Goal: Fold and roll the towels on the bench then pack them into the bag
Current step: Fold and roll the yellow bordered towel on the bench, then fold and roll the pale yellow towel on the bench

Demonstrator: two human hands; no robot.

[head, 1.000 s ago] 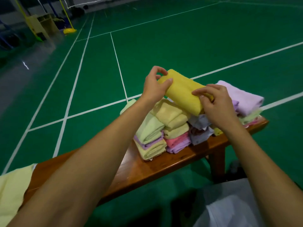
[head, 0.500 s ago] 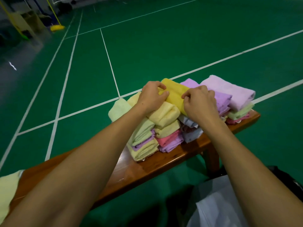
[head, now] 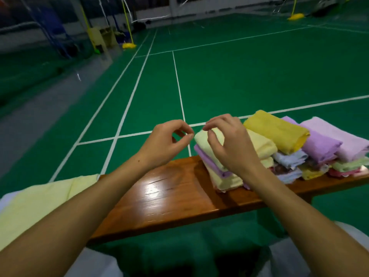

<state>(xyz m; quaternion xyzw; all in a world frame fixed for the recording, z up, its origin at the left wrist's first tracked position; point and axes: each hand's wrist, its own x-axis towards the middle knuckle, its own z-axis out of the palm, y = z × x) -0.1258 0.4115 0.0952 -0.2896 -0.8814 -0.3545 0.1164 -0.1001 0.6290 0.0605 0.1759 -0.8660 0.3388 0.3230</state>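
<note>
A yellow rolled towel (head: 277,130) lies on top of the heap of folded towels (head: 259,152) at the right end of the wooden bench (head: 169,198). Purple rolls (head: 323,140) lie beside it to the right. My left hand (head: 167,142) hangs in the air just left of the heap, its fingers loosely curled and holding nothing. In front of the heap's left end, over a pale yellow folded towel (head: 201,136), my right hand (head: 229,144) hovers with its fingers loosely curled and grips nothing. A pale yellow towel (head: 40,202) lies spread over the bench's left end.
The bench stands on a green court floor with white lines (head: 179,86). Net posts with yellow bases (head: 128,45) and gear stand far back. White fabric (head: 351,248) shows at the bottom right and bottom left corners; I cannot tell what it is.
Both hands set the yellow roll on the heap, let go of it and drew away to the left. The view swung left and up.
</note>
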